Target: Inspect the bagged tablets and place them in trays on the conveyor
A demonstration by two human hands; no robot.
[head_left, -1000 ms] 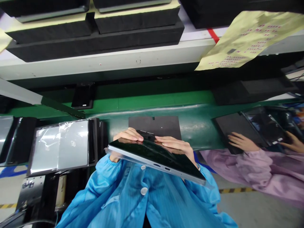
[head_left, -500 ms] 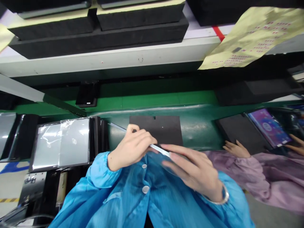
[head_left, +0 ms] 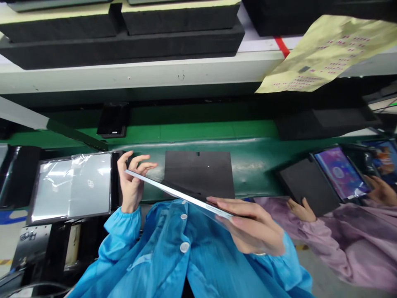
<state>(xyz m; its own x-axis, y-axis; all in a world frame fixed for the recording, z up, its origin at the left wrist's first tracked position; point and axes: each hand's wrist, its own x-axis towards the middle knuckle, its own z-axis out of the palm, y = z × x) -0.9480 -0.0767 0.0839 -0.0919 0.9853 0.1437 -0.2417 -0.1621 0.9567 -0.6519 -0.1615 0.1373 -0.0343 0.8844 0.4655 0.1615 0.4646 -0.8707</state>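
Observation:
In front of my chest is a slim tablet [head_left: 176, 192], seen almost edge-on, with a silvery side and a dark face. It slants down from upper left to lower right. My right hand [head_left: 257, 227] grips its lower right end, fingers over the dark face and thumb near the edge. At the other end my left hand [head_left: 133, 178] has its fingers spread and lightly bent; the tablet's tip crosses in front of the palm, and whether they touch I cannot tell. Beyond the tablet a flat dark pad [head_left: 198, 169] lies on the green bench mat [head_left: 251, 169].
Left stand silver film-wrapped devices [head_left: 89, 184]. A small black device [head_left: 113, 120] lies further back. Above runs a shelf [head_left: 155, 76] with black foam blocks [head_left: 182, 39] and a hanging yellow sheet [head_left: 319, 58]. To the right, a co-worker's hands [head_left: 302, 209] are beside a lit tablet [head_left: 341, 174].
My left hand has moved from the tablet's middle out to its left end, and its fingers have spread. More of the tablet's long edge shows. My right hand keeps its grip.

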